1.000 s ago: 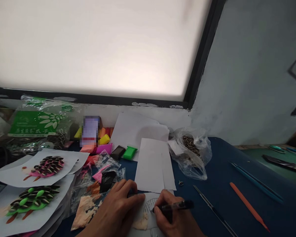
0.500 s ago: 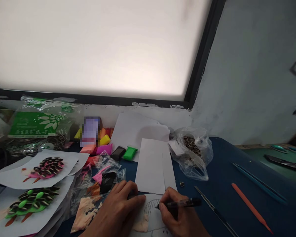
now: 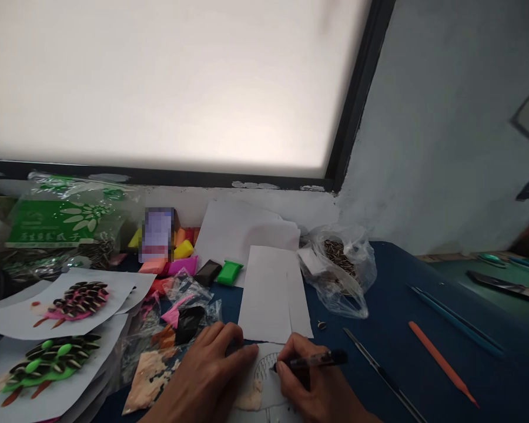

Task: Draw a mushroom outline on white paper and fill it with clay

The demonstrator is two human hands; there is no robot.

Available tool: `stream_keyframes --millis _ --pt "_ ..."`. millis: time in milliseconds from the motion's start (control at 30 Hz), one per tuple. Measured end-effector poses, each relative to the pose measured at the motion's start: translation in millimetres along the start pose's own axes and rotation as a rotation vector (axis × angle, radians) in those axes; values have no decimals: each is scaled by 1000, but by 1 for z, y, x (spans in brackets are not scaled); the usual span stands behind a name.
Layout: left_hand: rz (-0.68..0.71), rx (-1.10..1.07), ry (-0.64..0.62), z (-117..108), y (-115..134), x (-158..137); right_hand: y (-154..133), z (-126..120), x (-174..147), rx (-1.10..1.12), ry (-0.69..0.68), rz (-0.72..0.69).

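Observation:
In my right hand (image 3: 306, 376) is a black pen (image 3: 317, 359), pinched between the fingers, its tip on a white sheet of paper (image 3: 271, 402). The sheet carries an outlined shape filled with short dark strokes, and a flattened piece of peach clay (image 3: 250, 398) lies on its left part. My left hand (image 3: 216, 358) rests on the sheet's left edge with the fingers apart, holding nothing. Beside it lies a packet of peach clay (image 3: 147, 382). My forearms hide the sheet's near part.
Left are papers with a pink clay hedgehog (image 3: 77, 301) and a green one (image 3: 48, 364), both covered in seeds. Clay packs (image 3: 230, 272), blank paper (image 3: 267, 294) and a bag of seeds (image 3: 339, 264) lie behind. Tweezers (image 3: 454, 320), a slim metal tool (image 3: 381, 373) and an orange tool (image 3: 441, 361) lie right.
The pen tip has moved slightly within the drawn shape, with my right hand. My left hand keeps its place on the paper. The whole view has shifted a little.

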State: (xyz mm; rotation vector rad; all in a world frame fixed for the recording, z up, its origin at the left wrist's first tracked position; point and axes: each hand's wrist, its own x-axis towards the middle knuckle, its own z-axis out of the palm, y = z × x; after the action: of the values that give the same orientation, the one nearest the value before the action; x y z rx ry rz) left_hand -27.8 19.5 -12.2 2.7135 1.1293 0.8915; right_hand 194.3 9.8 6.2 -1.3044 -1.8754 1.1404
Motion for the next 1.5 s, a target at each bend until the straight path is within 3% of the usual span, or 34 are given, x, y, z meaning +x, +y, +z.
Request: stream_keyframes --millis 467,867,1200,1367,1500 --pt "14 9 7 7 -4 -2 -4 0 2 -60 9 -26" --pt "-11 23 -27 -1 2 0 -5 0 0 -82 19 -62" --pt "27 43 -88 -8 2 3 -6 -2 0 -34 12 -23" --pt "3 40 -38 -1 0 1 -6 -3 -1 -39 116 7" --pt "-2 24 -33 0 1 -1 -6 -4 -2 -60 72 19"
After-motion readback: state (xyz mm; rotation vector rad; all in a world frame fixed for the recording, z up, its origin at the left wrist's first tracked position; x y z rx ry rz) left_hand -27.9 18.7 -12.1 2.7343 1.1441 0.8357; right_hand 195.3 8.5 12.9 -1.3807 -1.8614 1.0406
